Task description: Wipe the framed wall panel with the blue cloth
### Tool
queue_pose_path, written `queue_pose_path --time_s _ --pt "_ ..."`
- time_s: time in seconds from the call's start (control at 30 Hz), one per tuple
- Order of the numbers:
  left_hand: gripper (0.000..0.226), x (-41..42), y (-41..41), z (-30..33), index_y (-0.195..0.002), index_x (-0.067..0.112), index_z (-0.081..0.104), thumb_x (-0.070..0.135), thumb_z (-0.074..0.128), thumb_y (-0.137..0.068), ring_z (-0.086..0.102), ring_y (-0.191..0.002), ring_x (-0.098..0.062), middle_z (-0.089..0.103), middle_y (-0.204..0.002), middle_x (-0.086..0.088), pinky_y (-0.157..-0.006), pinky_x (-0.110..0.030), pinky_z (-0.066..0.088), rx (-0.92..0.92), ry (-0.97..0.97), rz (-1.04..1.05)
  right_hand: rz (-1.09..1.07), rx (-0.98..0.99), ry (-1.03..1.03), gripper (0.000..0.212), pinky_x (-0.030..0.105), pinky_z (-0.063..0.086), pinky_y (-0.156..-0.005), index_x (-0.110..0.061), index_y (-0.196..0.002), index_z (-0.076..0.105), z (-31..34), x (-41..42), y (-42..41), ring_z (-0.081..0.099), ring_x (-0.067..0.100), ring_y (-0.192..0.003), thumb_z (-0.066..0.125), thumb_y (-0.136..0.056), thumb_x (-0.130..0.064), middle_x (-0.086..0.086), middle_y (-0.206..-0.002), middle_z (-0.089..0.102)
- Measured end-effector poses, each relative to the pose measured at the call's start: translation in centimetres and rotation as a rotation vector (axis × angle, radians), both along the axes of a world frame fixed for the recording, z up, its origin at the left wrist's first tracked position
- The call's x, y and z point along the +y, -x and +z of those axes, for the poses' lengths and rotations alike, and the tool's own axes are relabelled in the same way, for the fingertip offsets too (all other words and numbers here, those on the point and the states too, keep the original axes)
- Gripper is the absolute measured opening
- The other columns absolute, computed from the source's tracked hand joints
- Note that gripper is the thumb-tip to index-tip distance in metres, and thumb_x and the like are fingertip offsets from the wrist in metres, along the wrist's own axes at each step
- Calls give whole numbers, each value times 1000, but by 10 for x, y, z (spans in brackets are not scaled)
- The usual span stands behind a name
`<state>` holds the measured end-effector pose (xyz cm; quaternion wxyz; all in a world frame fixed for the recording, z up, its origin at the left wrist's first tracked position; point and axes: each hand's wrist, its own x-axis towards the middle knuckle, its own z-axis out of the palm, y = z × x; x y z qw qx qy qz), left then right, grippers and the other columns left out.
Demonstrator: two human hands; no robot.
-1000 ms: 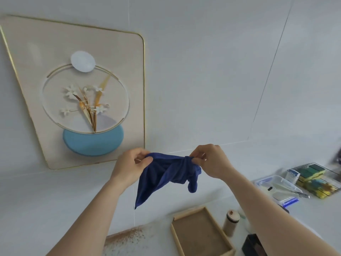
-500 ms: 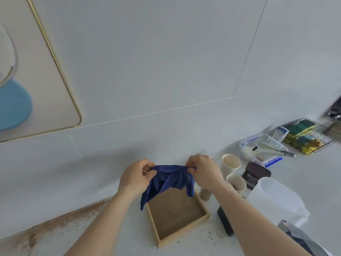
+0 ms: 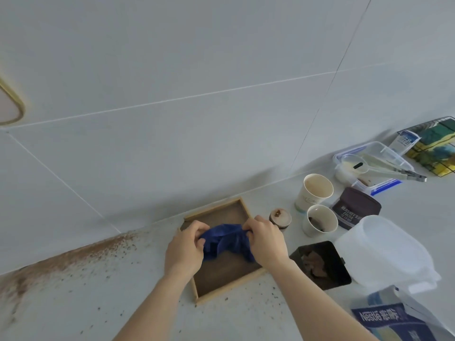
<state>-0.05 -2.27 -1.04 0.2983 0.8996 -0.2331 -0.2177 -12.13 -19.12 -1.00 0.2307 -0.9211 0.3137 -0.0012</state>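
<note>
The blue cloth (image 3: 226, 241) is bunched between both hands, low over a shallow wooden tray (image 3: 222, 271) on the counter. My left hand (image 3: 186, 249) grips its left end and my right hand (image 3: 266, 239) grips its right end. Only the gold-edged lower corner of the framed wall panel (image 3: 9, 108) shows, at the far left edge of the view, high on the white tiled wall and far from the hands.
Brown powder (image 3: 73, 257) is spilled along the counter at the wall. To the right stand two paper cups (image 3: 317, 190), a small jar (image 3: 280, 217), a cocoa tin (image 3: 354, 207), a black box (image 3: 322, 265), a white jug (image 3: 384, 252), a clear container with tongs (image 3: 376, 163) and a wire basket of sponges (image 3: 435, 146).
The view has swung down and right, so the panel slid almost out of sight. Both hands lowered the cloth from beside the panel to just over the wooden tray.
</note>
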Motion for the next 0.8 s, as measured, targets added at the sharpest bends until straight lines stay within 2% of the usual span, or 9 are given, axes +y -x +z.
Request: queue_pose_path --time_s 0.13,0.23,0.33,0.43,0.53,0.67,0.8 --pt "33 2 13 -27 -128 40 57 24 59 -100 66 -107 -15 67 -120 14 -88 -33 58 -47 -128 -120 106 154 14 43 42 56 -88 -20 -135 58 -19 5 5 61 31 -113 62 -95 -6 5 -129 60" --pt "51 6 20 -42 -148 37 44 33 60 -99 52 -132 -16 53 -144 10 -109 -33 46 -90 -237 -282 166 217 10 53 44 53 -100 -21 -151 40 -31 13 11 44 31 -140 58 -101 -20 6 -152 48" --pt "69 11 25 -48 -160 35 22 44 55 -100 27 -152 -20 28 -166 8 -124 -37 26 -105 -374 -397 186 324 -26 72 46 32 -123 -22 -162 13 -42 22 18 10 29 -159 50 -104 -43 4 -173 13" --pt "81 18 27 -50 -163 35 3 54 50 -99 6 -160 -24 6 -174 4 -130 -42 9 -135 -501 -498 214 439 21 87 50 3 -129 -21 -163 -2 -48 28 18 -12 29 -159 45 -101 -59 5 -174 -6" --pt "84 25 28 -44 -163 34 -3 60 45 -98 -5 -160 -25 -6 -174 4 -130 -46 0 -132 -563 -560 226 532 83 94 59 -11 -127 -19 -163 -5 -43 31 12 -20 32 -157 41 -97 -68 8 -173 -11" --pt "83 35 19 -23 -163 35 -2 62 43 -98 -11 -160 -23 -11 -174 4 -130 -46 -4 -98 -528 -643 211 575 57 94 62 -7 -127 -24 -163 3 -21 32 2 -15 31 -159 36 -93 -77 6 -174 -8" --pt "84 52 3 15 -163 36 -1 60 47 -98 -10 -160 -22 -9 -174 5 -130 -45 -5 -167 -438 -593 194 551 33 97 62 1 -128 -29 -163 12 13 39 -6 -8 32 -159 35 -87 -85 5 -174 -4"
